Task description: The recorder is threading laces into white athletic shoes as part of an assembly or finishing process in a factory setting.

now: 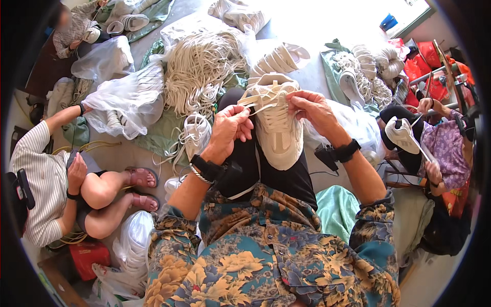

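A cream lace-up sneaker (280, 139) rests on my thighs, its toe toward me and its opening away. Flat cream shoelace (266, 107) runs criss-cross over its tongue, with loose loops near the top. My left hand (228, 129), beside the shoe's upper left, pinches a length of that lace between thumb and forefinger. At the upper right edge of the eyelets, my right hand (315, 113) is closed in a pinch on the lace; its fingertips partly hide the spot. Another laced shoe (197, 134) lies just left of my left hand.
A big heap of cream laces (202, 66) lies ahead, with stacked shoes (280, 59) beside it. Plastic-wrapped shoes (123, 102) stand at left. One person (41, 179) sits at left; another (445, 148) at right holds a white shoe (401, 134). A third sits far left.
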`<state>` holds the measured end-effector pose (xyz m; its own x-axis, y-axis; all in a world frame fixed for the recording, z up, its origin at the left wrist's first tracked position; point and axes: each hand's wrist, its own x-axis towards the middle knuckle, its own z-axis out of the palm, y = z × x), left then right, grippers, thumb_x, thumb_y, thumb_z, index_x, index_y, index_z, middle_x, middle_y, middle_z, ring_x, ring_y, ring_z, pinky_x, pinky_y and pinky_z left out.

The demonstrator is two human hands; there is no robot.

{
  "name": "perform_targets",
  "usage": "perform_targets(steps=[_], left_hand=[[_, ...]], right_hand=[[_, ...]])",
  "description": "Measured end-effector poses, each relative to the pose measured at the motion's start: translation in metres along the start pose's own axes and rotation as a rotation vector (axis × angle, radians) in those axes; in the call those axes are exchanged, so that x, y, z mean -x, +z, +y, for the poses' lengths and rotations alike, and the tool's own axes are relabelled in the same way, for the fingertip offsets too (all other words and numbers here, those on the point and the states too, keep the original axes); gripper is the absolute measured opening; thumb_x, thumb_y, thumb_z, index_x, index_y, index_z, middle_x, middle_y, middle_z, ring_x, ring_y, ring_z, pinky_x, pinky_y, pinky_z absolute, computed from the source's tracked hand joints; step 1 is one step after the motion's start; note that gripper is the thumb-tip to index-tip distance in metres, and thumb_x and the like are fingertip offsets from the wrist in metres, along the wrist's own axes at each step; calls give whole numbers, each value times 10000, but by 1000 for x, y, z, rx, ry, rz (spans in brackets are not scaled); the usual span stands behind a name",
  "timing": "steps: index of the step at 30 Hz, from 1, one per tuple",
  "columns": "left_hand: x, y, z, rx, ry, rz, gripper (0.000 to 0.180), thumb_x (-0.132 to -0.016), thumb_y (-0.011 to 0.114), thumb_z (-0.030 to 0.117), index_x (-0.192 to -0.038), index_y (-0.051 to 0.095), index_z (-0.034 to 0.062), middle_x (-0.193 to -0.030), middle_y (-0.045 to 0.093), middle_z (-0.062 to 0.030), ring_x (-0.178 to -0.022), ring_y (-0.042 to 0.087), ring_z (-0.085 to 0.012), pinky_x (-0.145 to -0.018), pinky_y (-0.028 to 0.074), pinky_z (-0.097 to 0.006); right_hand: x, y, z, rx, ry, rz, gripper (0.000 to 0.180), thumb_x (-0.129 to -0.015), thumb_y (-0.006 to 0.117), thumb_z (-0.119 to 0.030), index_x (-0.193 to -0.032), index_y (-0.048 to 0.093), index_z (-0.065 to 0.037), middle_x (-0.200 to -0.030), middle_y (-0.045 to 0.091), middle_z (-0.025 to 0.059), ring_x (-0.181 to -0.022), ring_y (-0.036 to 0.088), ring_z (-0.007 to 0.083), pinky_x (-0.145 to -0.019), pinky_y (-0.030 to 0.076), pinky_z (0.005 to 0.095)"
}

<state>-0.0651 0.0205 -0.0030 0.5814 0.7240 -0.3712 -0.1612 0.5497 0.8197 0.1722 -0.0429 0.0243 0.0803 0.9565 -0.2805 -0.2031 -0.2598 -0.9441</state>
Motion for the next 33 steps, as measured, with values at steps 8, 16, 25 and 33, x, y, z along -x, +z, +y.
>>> perform_targets(steps=[8, 16, 25, 33], left_hand=[[1, 0, -4, -88, -9, 18, 100, -870, 557, 140, -901, 555, 45, -653, 596, -40, -467, 549, -104, -407, 417, -188], [-1, 1, -9, -118, -6, 16, 83, -864, 548, 107, -909, 564, 40, -658, 599, -41, -460, 541, -97, -398, 407, -186], [1, 0, -10, -148, 20, -2, 102, -863, 558, 121, -926, 559, 40, -676, 601, -44, -472, 543, -95, -407, 408, -186], [8, -8, -6, -114, -23, -32, 160, -866, 529, 103, -1007, 523, 27, -722, 607, -67, -523, 571, -111, -448, 444, -199]], right_hand=[[-4, 7, -3, 1185, -656, 5, 139, -788, 552, -51, -908, 622, -53, -789, 600, 93, -707, 611, 247, -611, 476, 343], [-19, 20, -26, 1703, -654, -261, 62, -746, 535, -11, -799, 559, -31, -825, 585, 126, -771, 609, 302, -635, 482, 399], [-6, 13, 11, 1442, -681, 54, 71, -759, 535, -4, -828, 520, -1, -806, 567, 145, -733, 580, 340, -629, 460, 417], [20, -18, 20, 1273, -695, 193, 107, -790, 557, -18, -862, 636, -21, -776, 577, 141, -679, 584, 302, -610, 468, 385]])
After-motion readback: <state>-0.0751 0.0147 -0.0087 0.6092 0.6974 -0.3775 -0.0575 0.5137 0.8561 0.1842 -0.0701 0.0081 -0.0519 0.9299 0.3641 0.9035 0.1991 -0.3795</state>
